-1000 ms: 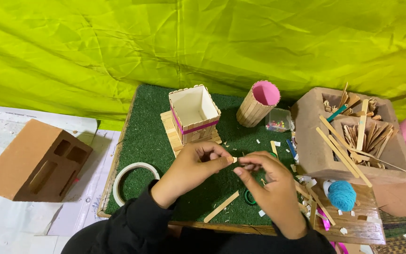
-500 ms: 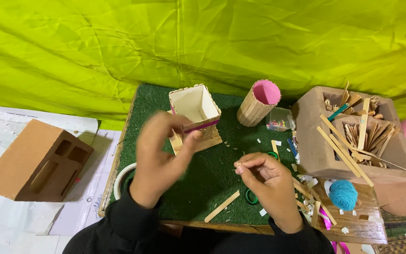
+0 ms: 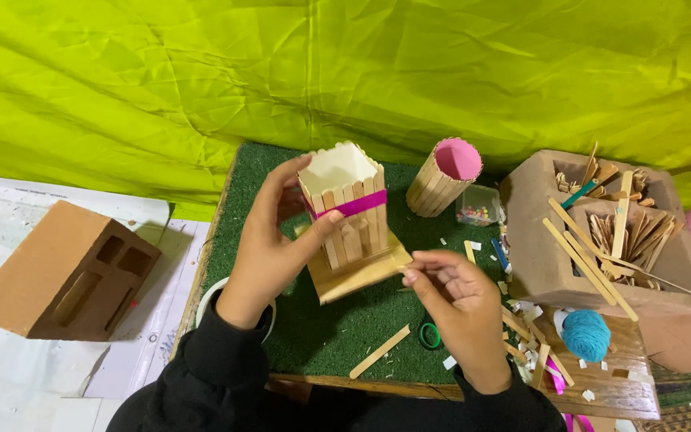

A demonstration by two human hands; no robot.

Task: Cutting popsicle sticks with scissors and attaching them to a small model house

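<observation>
My left hand [image 3: 269, 240] grips a square box of wooden craft sticks [image 3: 347, 210] with a pink band around it and a flat stick base, lifted and tilted above the green turf mat [image 3: 337, 328]. My right hand [image 3: 456, 308] hovers at the box's lower right corner, fingers pinched together on something too small to make out. A loose craft stick [image 3: 379, 351] and a small green ring [image 3: 430, 335] lie on the mat below the hands.
A round craft-stick cup with pink lining [image 3: 444, 176] lies tilted behind. A hollow brick holding craft sticks [image 3: 601, 232] sits at right, with a teal yarn ball [image 3: 586, 334] in front. Another brick [image 3: 65, 272] lies left. A white tape roll [image 3: 205, 298] sits by my left wrist.
My left hand left the right hand, reached to the stick box and lifted it toward me, tilted. The right hand stayed low at the right, fingers pinched.
</observation>
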